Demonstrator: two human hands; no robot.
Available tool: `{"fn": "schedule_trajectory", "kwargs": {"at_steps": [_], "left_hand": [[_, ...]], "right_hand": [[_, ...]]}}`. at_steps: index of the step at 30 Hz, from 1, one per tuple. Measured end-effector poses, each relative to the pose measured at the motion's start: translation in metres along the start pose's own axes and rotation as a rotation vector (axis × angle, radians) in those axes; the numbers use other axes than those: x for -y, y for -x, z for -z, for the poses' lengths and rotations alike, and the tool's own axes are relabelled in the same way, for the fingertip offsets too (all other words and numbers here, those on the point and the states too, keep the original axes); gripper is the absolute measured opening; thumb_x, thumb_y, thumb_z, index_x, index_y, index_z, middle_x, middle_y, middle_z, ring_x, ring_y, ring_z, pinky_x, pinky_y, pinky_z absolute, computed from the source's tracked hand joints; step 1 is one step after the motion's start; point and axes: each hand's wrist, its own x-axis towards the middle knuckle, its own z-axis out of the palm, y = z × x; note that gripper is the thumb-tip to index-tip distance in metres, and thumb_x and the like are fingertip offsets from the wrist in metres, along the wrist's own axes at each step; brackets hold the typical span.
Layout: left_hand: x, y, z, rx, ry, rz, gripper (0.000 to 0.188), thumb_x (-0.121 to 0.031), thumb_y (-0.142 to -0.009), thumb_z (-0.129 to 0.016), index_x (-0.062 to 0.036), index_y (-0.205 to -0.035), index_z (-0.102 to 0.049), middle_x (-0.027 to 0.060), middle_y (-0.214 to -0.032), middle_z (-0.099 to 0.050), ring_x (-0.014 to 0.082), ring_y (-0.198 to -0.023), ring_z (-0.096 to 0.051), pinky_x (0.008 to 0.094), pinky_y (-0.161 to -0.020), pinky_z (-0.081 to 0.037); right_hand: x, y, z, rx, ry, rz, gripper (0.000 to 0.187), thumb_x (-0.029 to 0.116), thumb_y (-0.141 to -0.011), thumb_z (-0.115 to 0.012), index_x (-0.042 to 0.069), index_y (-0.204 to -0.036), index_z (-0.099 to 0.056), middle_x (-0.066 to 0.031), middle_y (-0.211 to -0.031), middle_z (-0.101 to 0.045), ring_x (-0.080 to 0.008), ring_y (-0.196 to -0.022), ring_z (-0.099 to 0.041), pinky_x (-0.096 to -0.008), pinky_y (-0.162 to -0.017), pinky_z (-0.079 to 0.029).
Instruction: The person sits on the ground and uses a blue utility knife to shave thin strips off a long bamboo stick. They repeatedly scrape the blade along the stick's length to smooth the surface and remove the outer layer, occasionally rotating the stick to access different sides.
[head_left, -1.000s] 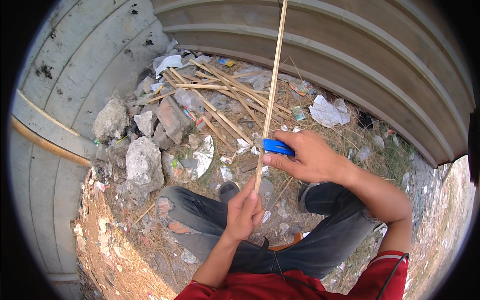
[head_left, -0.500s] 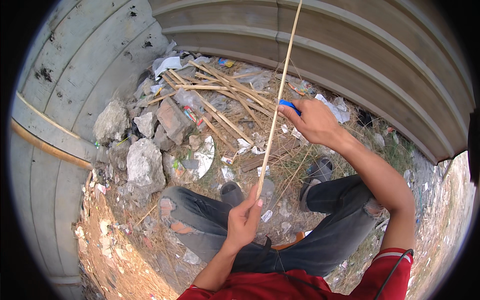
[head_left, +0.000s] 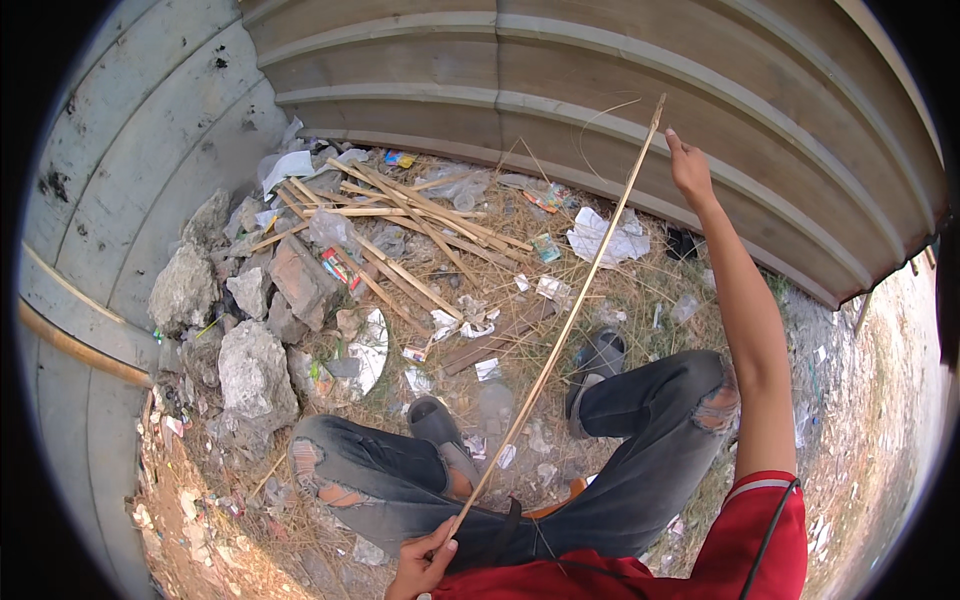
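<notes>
A long, thin bamboo strip [head_left: 572, 325] slants from my lap up to the right, in front of the metal wall. My left hand [head_left: 425, 562] is closed round its lower end, low over my thigh. Out at full reach, my right hand [head_left: 690, 170] is beside the strip's upper end, thumb up and fingers curled. The blue tool seen in it earlier is now hidden behind the hand. A fine curled fibre [head_left: 600, 112] stands off near the strip's tip.
Several bamboo strips [head_left: 420, 215] lie heaped on the littered ground ahead. Broken concrete lumps [head_left: 255, 370] and a brick [head_left: 300, 280] are at the left. Ribbed metal sheets [head_left: 400, 70] wall the far side; grey panels [head_left: 150, 130] stand left. My knees flank a wooden board [head_left: 500, 338].
My right hand has slid out along the strip to its far end, up and right. My left hand has drawn down toward my lap, and the strip leans further right.
</notes>
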Motion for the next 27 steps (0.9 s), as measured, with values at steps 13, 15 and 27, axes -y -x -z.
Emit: {"fn": "schedule_trajectory", "kwargs": {"at_steps": [13, 15, 27], "left_hand": [[-0.079, -0.146, -0.057, -0.229, 0.443, -0.011, 0.031, -0.019, -0.108, -0.054, 0.007, -0.118, -0.068, -0.0048, -0.059, -0.046, 0.0011, -0.048, -0.036, 0.021, -0.044, -0.026], [-0.091, -0.158, -0.061, -0.257, 0.463, -0.002, 0.031, -0.02, -0.108, -0.054, 0.0064, -0.116, -0.069, -0.0053, -0.06, -0.047, 0.001, -0.049, -0.036, 0.0205, -0.044, -0.025], [-0.085, -0.156, -0.075, -0.277, 0.507, 0.068, 0.032, -0.02, -0.108, -0.054, 0.0078, -0.111, -0.068, -0.005, -0.058, -0.043, 0.0018, -0.045, -0.034, 0.0218, -0.041, -0.024]], "right_hand": [[0.166, 0.249, 0.019, 0.843, -0.047, 0.728, 0.051, 0.048, -0.1, -0.055, 0.0, -0.084, -0.066, -0.0226, -0.065, -0.063, -0.0445, -0.066, -0.064, -0.0523, -0.065, -0.051], [0.169, 0.266, 0.021, 0.922, 0.044, 0.781, 0.05, 0.049, -0.1, -0.056, 0.002, -0.089, -0.069, -0.0231, -0.067, -0.065, -0.0456, -0.069, -0.067, -0.0542, -0.067, -0.053], [0.158, 0.245, -0.008, 0.851, 0.146, 0.598, 0.055, 0.056, -0.1, -0.052, 0.005, -0.099, -0.072, -0.0225, -0.073, -0.069, -0.045, -0.073, -0.068, -0.055, -0.069, -0.055]]}}
